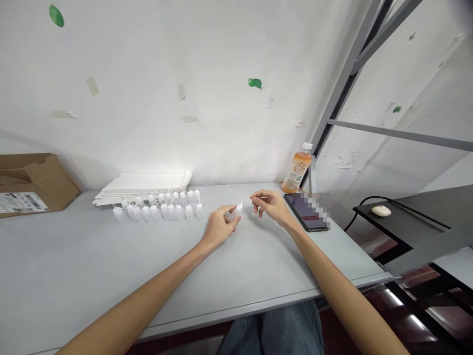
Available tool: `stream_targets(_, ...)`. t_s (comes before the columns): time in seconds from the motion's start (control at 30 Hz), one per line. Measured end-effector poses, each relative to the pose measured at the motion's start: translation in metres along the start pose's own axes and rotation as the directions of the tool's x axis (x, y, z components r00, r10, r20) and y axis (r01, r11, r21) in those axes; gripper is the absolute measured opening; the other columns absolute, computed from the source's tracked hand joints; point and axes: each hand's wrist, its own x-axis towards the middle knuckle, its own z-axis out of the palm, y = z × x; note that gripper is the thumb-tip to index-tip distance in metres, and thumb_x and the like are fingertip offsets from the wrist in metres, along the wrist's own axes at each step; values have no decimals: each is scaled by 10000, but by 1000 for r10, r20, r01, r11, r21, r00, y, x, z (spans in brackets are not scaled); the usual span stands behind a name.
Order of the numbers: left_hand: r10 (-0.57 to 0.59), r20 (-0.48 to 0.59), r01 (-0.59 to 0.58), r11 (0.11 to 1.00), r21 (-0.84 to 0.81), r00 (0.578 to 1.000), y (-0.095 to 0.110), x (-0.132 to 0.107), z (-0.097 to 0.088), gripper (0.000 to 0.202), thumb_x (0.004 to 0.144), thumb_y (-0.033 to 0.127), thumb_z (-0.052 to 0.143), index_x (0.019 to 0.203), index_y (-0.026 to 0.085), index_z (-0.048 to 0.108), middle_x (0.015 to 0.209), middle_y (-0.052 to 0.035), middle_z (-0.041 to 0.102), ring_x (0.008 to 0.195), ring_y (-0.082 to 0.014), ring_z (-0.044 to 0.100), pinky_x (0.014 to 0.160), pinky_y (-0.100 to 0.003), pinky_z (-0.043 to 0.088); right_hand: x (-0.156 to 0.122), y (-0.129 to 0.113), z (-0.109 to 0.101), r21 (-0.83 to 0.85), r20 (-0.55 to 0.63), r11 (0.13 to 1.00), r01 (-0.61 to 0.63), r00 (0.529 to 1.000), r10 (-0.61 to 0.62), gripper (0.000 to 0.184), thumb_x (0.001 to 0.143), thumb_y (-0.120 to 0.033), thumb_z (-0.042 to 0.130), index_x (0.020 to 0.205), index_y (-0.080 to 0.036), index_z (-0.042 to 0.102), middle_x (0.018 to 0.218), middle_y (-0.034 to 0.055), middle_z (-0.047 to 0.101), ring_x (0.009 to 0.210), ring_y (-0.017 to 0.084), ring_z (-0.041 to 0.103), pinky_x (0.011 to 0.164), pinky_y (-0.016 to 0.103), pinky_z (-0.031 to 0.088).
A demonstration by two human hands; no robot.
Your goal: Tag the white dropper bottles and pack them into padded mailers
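Observation:
My left hand (218, 228) is wrapped round a small white squeeze bottle (235, 212) with a thin pointed tip, tilted slightly to the right. Just to the right of that tip, my right hand (271, 206) hovers over the table, apart from the bottle. Its thumb and index finger are pinched together; whatever lies between them, if anything, is too small to make out. Left of my hands, several similar white bottles (164, 212) with looped caps stand in rows.
White paper sheets (148, 181) lie stacked behind the bottles. An open cardboard box (62, 182) sits at the far left of the grey table (92, 276). To the right are a phone (305, 212), an orange drink bottle (296, 170) and a metal frame (342, 84).

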Motion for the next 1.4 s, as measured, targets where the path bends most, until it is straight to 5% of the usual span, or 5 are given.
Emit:
stream_targets(0.33,209,-30,-194,946,261,977,8,-3,-3,174,798,194,522,936,187,628,840,-21,623,688,-140,562,632,-255,429,-4,-5,9,45,60,996,-75,996,72,379,765,-479,644,931,-139,627,731,32,603,493,115,579,366,218,441)
stream_targets(0.5,131,18,-127,906,404,991,15,-7,-5,236,801,147,444,981,226,574,625,37,548,568,-144,515,567,-255,340,-3,-3,12,74,101,996,-45,994,38,349,744,-457,673,891,-142,636,731,28,601,510,116,575,374,224,448)
stream_targets(0.8,103,41,-111,919,378,994,21,-10,-5,287,945,405,324,1021,242,547,950,-6,651,790,-171,605,653,-271,373,-2,0,10,114,10,992,-45,999,44,383,711,-432,710,969,-161,626,742,21,616,555,137,613,400,237,487)
stream_targets(0.93,78,63,-97,909,405,995,19,-9,-4,292,954,394,308,976,240,555,999,-6,652,833,-175,605,655,-272,363,-2,2,10,81,58,996,-35,998,30,309,698,-415,719,815,-140,642,696,26,611,584,146,618,433,242,502)
stream_targets(1.4,34,25,-42,910,414,999,14,-6,-4,265,941,406,326,991,243,530,733,10,601,681,-179,555,588,-254,313,-5,2,13,142,155,982,-122,983,100,307,711,-414,724,782,-137,613,736,51,646,692,195,668,511,285,547)
